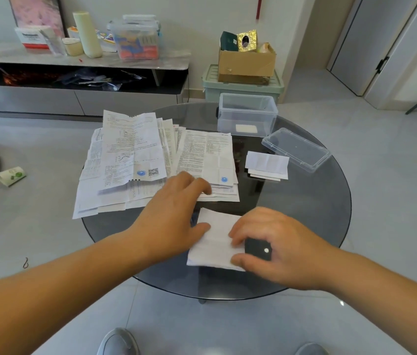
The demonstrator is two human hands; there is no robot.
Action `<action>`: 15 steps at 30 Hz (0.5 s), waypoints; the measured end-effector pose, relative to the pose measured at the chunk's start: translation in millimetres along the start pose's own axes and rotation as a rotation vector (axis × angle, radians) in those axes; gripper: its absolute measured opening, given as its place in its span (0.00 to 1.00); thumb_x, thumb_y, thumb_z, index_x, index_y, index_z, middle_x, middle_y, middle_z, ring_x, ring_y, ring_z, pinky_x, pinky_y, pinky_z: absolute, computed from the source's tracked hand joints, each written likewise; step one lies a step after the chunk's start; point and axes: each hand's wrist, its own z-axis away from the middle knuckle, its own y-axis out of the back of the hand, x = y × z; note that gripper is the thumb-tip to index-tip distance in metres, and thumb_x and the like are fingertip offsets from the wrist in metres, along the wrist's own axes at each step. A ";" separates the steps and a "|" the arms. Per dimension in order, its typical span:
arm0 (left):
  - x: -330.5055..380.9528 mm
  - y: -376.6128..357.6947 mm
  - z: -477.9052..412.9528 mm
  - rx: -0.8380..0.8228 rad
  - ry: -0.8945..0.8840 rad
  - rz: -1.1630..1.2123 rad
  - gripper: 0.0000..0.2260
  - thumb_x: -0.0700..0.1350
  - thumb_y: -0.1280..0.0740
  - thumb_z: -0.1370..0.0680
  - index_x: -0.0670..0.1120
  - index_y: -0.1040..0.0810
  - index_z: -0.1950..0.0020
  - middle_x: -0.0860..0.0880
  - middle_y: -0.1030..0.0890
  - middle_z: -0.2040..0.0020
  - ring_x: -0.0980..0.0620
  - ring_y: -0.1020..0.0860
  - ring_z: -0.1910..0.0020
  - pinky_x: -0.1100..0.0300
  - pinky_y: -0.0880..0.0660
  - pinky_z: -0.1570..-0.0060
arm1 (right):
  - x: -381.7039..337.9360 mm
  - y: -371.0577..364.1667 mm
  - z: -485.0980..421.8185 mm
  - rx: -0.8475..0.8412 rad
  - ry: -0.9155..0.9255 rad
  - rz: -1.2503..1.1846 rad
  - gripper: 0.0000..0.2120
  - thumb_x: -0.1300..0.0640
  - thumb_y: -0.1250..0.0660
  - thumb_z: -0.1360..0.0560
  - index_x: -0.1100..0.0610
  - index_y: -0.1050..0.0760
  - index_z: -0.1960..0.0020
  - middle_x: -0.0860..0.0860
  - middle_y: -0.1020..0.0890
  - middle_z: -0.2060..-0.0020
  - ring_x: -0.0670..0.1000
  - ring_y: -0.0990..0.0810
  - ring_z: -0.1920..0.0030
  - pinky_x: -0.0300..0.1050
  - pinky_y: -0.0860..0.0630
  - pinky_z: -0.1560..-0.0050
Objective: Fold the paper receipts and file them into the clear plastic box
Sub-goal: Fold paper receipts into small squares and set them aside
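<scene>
Head view looks down on a round dark glass table [304, 213]. At 6 o'clock on it lies a folded receipt [215, 242]. The right hand [279, 249] pinches that sheet's right edge between curled fingers and thumb; a small black object [258, 248] shows under the palm, and whether it is held cannot be told. The left hand [174, 213] is relaxed, its thumb resting on the sheet's left edge, its fingertips over the near edge of the pile of unfolded receipts [135, 160] spread from 9 to 12 o'clock. The clear plastic box [247, 114] stands open at 1 o'clock with one white slip [246, 128] on its floor. Its lid [295, 149] lies at 2 o'clock, just beside a small stack of folded receipts [266, 165]
</scene>
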 end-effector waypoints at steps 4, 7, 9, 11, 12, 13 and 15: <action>2.3 10.0 8.1 -0.255 -0.157 0.041 0.14 0.62 0.34 0.23 0.59 0.21 0.41 0.62 0.25 0.40 0.61 0.30 0.39 0.61 0.29 0.37 | 3.2 -1.3 3.4 -0.026 0.009 0.022 0.24 0.29 0.37 0.28 0.46 0.21 0.44 0.38 0.21 0.45 0.42 0.26 0.42 0.44 0.26 0.41; -2.5 12.2 12.2 -0.368 -0.205 0.059 0.25 0.74 0.35 0.30 0.62 0.23 0.40 0.65 0.29 0.40 0.62 0.32 0.37 0.62 0.30 0.37 | 4.1 -0.8 6.6 -0.068 0.002 0.046 0.31 0.23 0.37 0.32 0.42 0.25 0.38 0.37 0.25 0.40 0.39 0.30 0.38 0.40 0.31 0.35; -4.9 11.4 13.4 -0.376 -0.234 0.034 0.27 0.76 0.33 0.34 0.63 0.26 0.41 0.66 0.31 0.39 0.62 0.33 0.36 0.62 0.31 0.35 | 4.0 -1.8 7.9 -0.066 -0.007 0.048 0.33 0.23 0.36 0.34 0.42 0.27 0.37 0.37 0.26 0.40 0.39 0.31 0.38 0.38 0.32 0.35; -5.5 10.2 14.2 -0.359 -0.237 0.029 0.25 0.75 0.32 0.34 0.63 0.27 0.45 0.66 0.32 0.39 0.62 0.33 0.36 0.60 0.31 0.36 | 3.8 -3.9 7.0 -0.039 -0.003 0.060 0.33 0.23 0.35 0.33 0.43 0.26 0.37 0.38 0.25 0.41 0.40 0.30 0.40 0.40 0.30 0.37; -5.7 9.4 14.8 -0.343 -0.236 0.034 0.23 0.75 0.32 0.34 0.63 0.27 0.47 0.66 0.31 0.39 0.61 0.33 0.36 0.59 0.30 0.36 | 3.5 -5.0 6.6 -0.029 0.001 0.071 0.32 0.24 0.36 0.33 0.44 0.26 0.38 0.39 0.25 0.42 0.42 0.29 0.41 0.41 0.29 0.38; -6.0 8.7 15.8 -0.326 -0.240 0.039 0.21 0.74 0.32 0.33 0.63 0.27 0.48 0.66 0.31 0.39 0.61 0.32 0.37 0.59 0.29 0.37 | 3.1 -6.0 6.3 -0.018 0.007 0.081 0.31 0.25 0.36 0.31 0.45 0.26 0.38 0.40 0.24 0.43 0.43 0.29 0.41 0.43 0.28 0.39; -6.5 7.8 17.4 -0.290 -0.255 0.048 0.18 0.72 0.33 0.30 0.62 0.26 0.49 0.65 0.29 0.40 0.61 0.31 0.38 0.59 0.28 0.38 | 2.4 -6.9 7.0 0.012 0.025 0.085 0.26 0.30 0.36 0.28 0.47 0.24 0.40 0.42 0.22 0.45 0.45 0.26 0.44 0.46 0.26 0.42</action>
